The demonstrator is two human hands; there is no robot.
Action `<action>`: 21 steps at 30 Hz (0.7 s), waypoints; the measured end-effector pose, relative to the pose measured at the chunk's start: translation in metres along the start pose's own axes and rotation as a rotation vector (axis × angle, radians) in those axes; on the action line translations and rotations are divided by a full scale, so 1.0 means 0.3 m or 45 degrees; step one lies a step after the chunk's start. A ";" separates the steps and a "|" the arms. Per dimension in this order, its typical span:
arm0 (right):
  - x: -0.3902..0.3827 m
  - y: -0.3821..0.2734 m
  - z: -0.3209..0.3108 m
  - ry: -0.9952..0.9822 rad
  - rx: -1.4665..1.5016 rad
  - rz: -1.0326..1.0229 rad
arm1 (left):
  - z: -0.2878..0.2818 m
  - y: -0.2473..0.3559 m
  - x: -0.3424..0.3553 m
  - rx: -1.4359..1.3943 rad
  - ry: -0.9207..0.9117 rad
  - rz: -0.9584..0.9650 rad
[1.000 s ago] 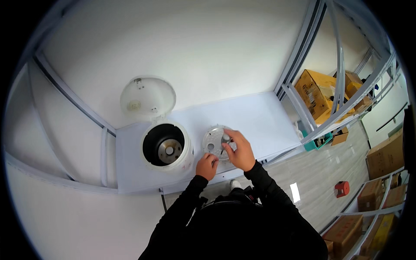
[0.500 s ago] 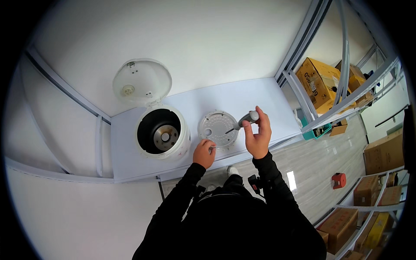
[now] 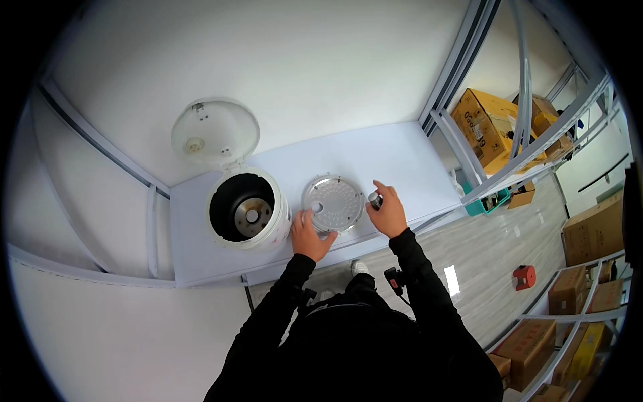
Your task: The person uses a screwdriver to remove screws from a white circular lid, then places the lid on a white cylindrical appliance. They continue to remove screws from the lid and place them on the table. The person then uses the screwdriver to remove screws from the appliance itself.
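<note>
A round perforated metal plate with a pale rim [image 3: 341,201] lies flat on the white tabletop. At its near left edge is my left hand [image 3: 311,238], fingers apart, thumb and fingertips against or just over the rim; I see nothing in its grasp. To the right of the plate, my right hand [image 3: 389,212] is closed around a screwdriver [image 3: 375,199] with a grey and dark handle. The shaft cannot be made out now. On the left stands a white rice cooker [image 3: 280,226], its dark inside and round metal heating plate [image 3: 262,224] showing. Its lid [image 3: 224,130] is raised.
The white table [image 3: 375,149] meets a wall at the back, with a grey metal frame upright [image 3: 447,80] at its right. Beyond are a yellow carton [image 3: 492,127] and a teal bin [image 3: 477,206]. A red stool [image 3: 524,277] stands on the floor near shelves of boxes.
My left hand has spread its fingers and turned toward the plate's rim. My right hand has drawn left and nearer with the screwdriver, whose shaft no longer shows over the plate.
</note>
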State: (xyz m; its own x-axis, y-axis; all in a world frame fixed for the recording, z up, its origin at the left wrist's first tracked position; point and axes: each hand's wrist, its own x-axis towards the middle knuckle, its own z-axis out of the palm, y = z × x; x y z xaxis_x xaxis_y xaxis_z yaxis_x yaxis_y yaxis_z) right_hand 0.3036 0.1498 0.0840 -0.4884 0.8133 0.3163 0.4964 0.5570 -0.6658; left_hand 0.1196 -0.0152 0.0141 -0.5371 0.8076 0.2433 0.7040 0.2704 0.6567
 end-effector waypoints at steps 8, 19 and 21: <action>-0.017 0.134 0.132 -0.256 -0.092 0.172 | 0.024 -0.006 0.005 0.054 -0.166 -0.109; -0.016 0.080 0.120 -0.359 0.083 0.276 | 0.047 -0.023 0.020 0.058 -0.155 -0.130; -0.015 0.077 0.115 -0.342 0.107 0.273 | 0.046 -0.022 0.023 0.039 -0.140 -0.128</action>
State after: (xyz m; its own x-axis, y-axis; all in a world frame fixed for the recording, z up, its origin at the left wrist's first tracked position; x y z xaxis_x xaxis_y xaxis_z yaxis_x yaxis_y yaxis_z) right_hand 0.2924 0.1533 0.0437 -0.5566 0.8306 -0.0186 0.5526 0.3535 -0.7547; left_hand 0.1177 -0.0042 0.0018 -0.5528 0.8277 0.0964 0.6639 0.3676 0.6513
